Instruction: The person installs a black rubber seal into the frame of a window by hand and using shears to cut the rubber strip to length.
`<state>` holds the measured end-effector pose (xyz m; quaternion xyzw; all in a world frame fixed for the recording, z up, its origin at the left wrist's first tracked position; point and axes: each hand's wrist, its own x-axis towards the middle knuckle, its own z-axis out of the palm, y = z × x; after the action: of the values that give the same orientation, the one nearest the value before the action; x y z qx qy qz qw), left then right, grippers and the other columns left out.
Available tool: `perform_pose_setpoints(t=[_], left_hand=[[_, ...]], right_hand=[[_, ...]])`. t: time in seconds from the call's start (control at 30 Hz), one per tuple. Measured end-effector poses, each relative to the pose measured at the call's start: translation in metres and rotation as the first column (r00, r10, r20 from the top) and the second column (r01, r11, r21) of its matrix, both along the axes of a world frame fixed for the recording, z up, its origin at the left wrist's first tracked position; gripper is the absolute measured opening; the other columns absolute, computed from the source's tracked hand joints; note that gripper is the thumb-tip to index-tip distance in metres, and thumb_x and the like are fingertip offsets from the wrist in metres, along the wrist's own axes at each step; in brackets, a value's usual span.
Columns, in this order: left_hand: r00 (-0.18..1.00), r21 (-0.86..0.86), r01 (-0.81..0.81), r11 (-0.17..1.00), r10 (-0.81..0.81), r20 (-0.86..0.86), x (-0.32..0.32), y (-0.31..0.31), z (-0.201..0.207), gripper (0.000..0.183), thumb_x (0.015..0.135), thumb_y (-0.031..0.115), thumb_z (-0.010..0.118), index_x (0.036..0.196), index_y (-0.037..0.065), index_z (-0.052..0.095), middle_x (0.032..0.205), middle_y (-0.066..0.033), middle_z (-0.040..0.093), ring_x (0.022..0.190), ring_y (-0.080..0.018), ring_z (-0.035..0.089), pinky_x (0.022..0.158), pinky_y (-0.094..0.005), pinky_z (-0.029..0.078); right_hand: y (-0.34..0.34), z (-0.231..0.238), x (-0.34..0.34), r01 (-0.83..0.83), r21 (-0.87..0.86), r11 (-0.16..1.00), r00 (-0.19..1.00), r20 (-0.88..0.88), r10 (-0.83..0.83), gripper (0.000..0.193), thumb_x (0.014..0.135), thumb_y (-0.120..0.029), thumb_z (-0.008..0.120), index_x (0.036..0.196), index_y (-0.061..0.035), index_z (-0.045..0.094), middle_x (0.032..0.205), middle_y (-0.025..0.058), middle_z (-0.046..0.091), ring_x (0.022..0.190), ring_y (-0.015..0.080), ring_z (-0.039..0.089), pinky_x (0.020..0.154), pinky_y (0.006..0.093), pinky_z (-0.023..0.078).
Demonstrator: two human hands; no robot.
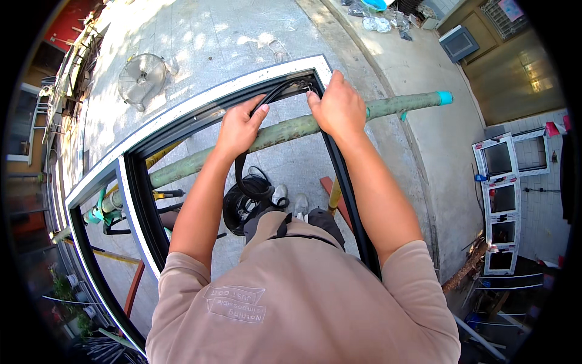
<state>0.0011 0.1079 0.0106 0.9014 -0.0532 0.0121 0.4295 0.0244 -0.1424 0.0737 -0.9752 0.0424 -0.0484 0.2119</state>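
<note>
A large window frame (209, 90), pale outside and black on its inner edges, lies across a green pole (282, 134) in front of me. My left hand (237, 126) is closed round a black rubber sealing strip (276, 91) just inside the far bar. From that hand the strip arcs to the far right corner, and a length hangs down toward a black bucket (233, 212) by my feet. At the corner my right hand (341, 110) has its thumb on the inner side and fingers curled over the frame, pinching the strip's end there. The fingertips are partly hidden.
A round fan (142, 79) stands on the paving at the far left. The pole's blue-wrapped end (445, 97) juts out to the right. Several smaller window frames (510, 164) lean at the right. A yellow-and-black tool (168, 194) lies left of the bucket.
</note>
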Motion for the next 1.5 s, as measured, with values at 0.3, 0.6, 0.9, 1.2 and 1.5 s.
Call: perform_pose_setpoints(t=[0.3, 0.6, 0.9, 1.2, 1.5], left_hand=[[0.996, -0.080, -0.080, 0.994, 0.076, -0.054, 0.007, 0.006, -0.015, 0.055, 0.111, 0.046, 0.069, 0.144, 0.004, 0.075, 0.101, -0.0172, 0.082, 0.091, -0.0231, 0.075, 0.089, -0.0385, 0.058], [0.995, -0.221, -0.079, 0.972, 0.063, -0.080, 0.003, 0.000, -0.009, 0.045, 0.117, 0.034, 0.068, 0.145, 0.000, 0.073, 0.079, 0.0026, 0.061, 0.063, -0.0048, 0.051, 0.060, -0.0248, 0.043], [0.994, -0.237, -0.081, 0.968, 0.062, -0.087, 0.002, 0.006, -0.014, 0.043, 0.117, 0.037, 0.068, 0.144, 0.004, 0.076, 0.080, 0.0039, 0.062, 0.064, -0.0042, 0.051, 0.060, -0.0245, 0.042], [0.996, -0.161, -0.088, 0.983, 0.087, -0.012, -0.001, -0.002, -0.001, 0.040, 0.114, 0.037, 0.065, 0.127, 0.001, 0.079, 0.077, 0.0004, 0.067, 0.065, -0.0079, 0.059, 0.061, -0.0295, 0.050], [0.998, -0.098, -0.047, 0.994, 0.050, 0.029, -0.002, 0.003, 0.001, 0.047, 0.112, 0.037, 0.068, 0.141, 0.000, 0.076, 0.083, -0.0068, 0.074, 0.076, -0.0140, 0.069, 0.071, -0.0355, 0.056]], right_hand=[[-0.006, -0.004, 0.006, -0.029, 0.057, 0.998, 1.000, -0.008, 0.029, 0.064, 0.097, -0.048, 0.080, 0.132, 0.0042, 0.066, 0.130, 0.0295, 0.077, 0.124, 0.0486, 0.074, 0.107, 0.0569, 0.058], [-0.006, 0.003, 0.000, -0.001, 0.075, 0.997, 1.000, -0.018, 0.003, 0.060, 0.097, -0.038, 0.081, 0.134, 0.0064, 0.063, 0.127, 0.0310, 0.076, 0.123, 0.0469, 0.074, 0.108, 0.0559, 0.058], [0.004, 0.020, -0.009, 0.032, 0.072, 0.997, 0.998, -0.048, -0.029, 0.063, 0.097, -0.038, 0.083, 0.138, 0.0058, 0.064, 0.131, 0.0309, 0.077, 0.125, 0.0480, 0.073, 0.109, 0.0558, 0.058], [0.004, 0.011, -0.006, 0.019, -0.011, 1.000, 1.000, -0.022, -0.019, 0.068, 0.097, -0.045, 0.079, 0.140, 0.0062, 0.064, 0.133, 0.0328, 0.075, 0.127, 0.0483, 0.072, 0.110, 0.0555, 0.057], [0.006, 0.010, -0.006, 0.024, -0.003, 1.000, 1.000, -0.007, -0.024, 0.074, 0.097, -0.044, 0.079, 0.148, 0.0063, 0.061, 0.142, 0.0339, 0.072, 0.135, 0.0481, 0.069, 0.116, 0.0536, 0.054]])
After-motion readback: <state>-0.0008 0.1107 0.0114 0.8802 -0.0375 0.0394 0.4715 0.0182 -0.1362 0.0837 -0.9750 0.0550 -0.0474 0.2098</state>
